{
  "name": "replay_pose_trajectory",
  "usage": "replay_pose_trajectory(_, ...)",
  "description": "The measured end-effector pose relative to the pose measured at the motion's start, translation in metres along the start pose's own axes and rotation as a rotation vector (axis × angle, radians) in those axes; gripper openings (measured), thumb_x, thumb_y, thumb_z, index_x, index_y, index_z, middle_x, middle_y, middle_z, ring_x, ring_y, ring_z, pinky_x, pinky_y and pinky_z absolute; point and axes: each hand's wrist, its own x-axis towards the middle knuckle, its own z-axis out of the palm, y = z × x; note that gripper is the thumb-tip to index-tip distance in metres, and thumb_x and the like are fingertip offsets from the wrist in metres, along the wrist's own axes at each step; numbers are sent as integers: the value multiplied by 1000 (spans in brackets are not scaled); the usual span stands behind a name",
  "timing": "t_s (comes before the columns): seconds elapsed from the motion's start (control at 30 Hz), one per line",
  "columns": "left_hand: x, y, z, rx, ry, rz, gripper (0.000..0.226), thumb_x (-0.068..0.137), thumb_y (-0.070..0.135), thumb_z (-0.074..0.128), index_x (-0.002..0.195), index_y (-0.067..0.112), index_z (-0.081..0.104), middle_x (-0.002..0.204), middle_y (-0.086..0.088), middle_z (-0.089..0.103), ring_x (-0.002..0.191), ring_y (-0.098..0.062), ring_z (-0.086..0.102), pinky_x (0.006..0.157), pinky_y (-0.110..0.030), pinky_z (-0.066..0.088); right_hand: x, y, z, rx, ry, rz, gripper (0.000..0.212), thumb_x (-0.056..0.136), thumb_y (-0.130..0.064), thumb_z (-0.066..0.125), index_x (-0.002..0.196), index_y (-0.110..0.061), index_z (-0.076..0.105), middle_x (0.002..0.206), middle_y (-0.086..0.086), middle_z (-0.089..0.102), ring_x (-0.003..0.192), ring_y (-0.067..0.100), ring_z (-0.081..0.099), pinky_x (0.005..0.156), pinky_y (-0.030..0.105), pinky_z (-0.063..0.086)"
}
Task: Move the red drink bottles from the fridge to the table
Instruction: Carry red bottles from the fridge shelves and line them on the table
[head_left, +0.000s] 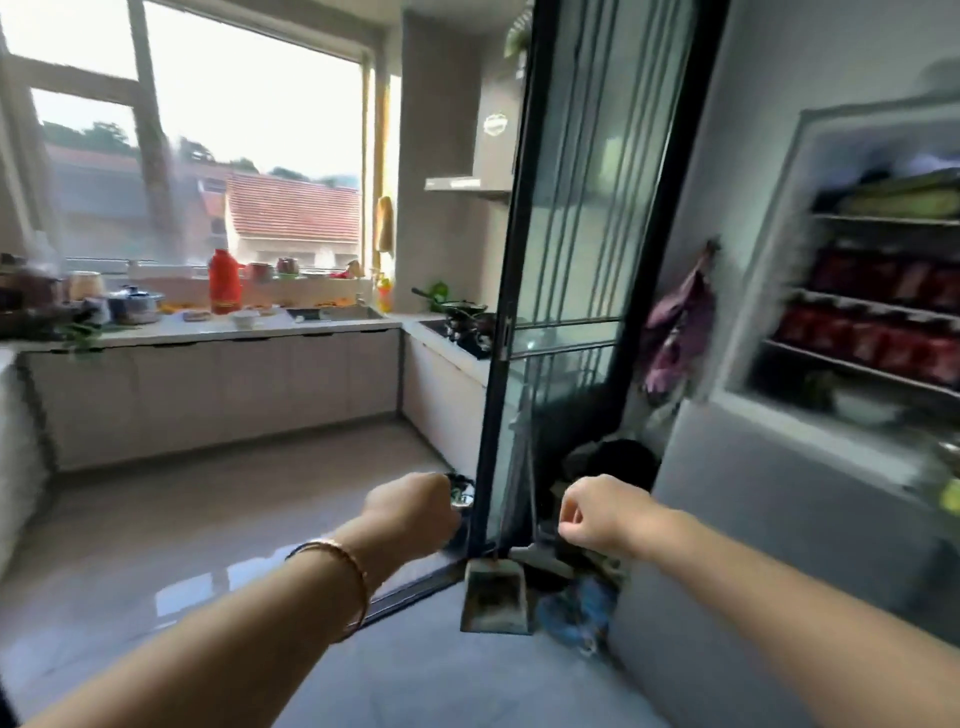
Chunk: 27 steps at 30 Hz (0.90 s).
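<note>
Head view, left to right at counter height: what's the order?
Steel pot → red thermos → sink → gas stove → glass sliding door → hanging purple bag → red drink bottles in the open fridge.

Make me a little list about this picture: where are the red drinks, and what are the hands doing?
red drink bottles: two blurry rows on shelves of the open pale grey fridge
left hand: curled, fingers hidden, gold bangle on its wrist
right hand: curled fist, holding nothing
table: not in view
floor: grey metal dustpan beside the black-framed glass door
</note>
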Motion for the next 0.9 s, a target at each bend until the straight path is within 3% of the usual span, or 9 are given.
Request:
replay_pose_trajectory(0.17, 117, 130, 10, -34, -13, 236, 27, 92, 25, 43, 104, 10, 62, 109, -9, 65, 101, -28, 61, 80, -31, 46, 32, 146, -43, -7, 56, 230, 19, 88, -26, 55, 99, -16, 67, 111, 7, 67, 104, 27, 62, 72, 25, 40)
replay_pose_trajectory(0.33, 223, 235, 23, -7, -20, 437, 25, 93, 24, 42, 100, 10, 61, 103, -5, 66, 91, -28, 63, 69, -30, 45, 65, 256, -79, 1, 106, 422, 22, 90, -24, 51, 101, -12, 66, 109, 6, 66, 98, 26, 63, 72, 28, 44)
replay_pose_trajectory(0.53, 359, 346, 31, 15, 50, 651, 24, 92, 23, 41, 106, 13, 58, 111, -3, 63, 101, -26, 61, 74, -29, 43, 119, 368, -123, 42, 257, 637, 19, 87, -23, 53, 91, -13, 68, 96, 6, 69, 88, 24, 65, 72, 31, 51)
replay_pose_trajectory(0.63, 424, 407, 28, 32, 84, 761, 24, 94, 24, 40, 107, 12, 57, 113, -4, 63, 102, -26, 61, 78, -32, 46, 137, 420, -155, 28, 299, 739, 20, 87, -21, 52, 87, -11, 69, 91, 7, 70, 85, 25, 65, 65, 28, 45)
replay_pose_trajectory(0.73, 473, 466, 18, 15, 105, 831, 26, 95, 26, 39, 108, 13, 57, 111, -6, 63, 102, -28, 61, 82, -35, 48, 149, 469, -180, 13, 344, 826, 21, 88, -21, 52, 67, -18, 57, 73, 0, 58, 69, 20, 56, 56, 25, 39)
replay_pose_trajectory(0.9, 535, 555, 20, -35, 148, 934, 24, 95, 23, 38, 106, 13, 56, 107, -7, 62, 95, -29, 60, 72, -31, 44, 176, 552, -199, -11, 408, 935, 8, 86, -19, 55, 82, -17, 62, 86, 2, 60, 83, 23, 60, 70, 28, 45)
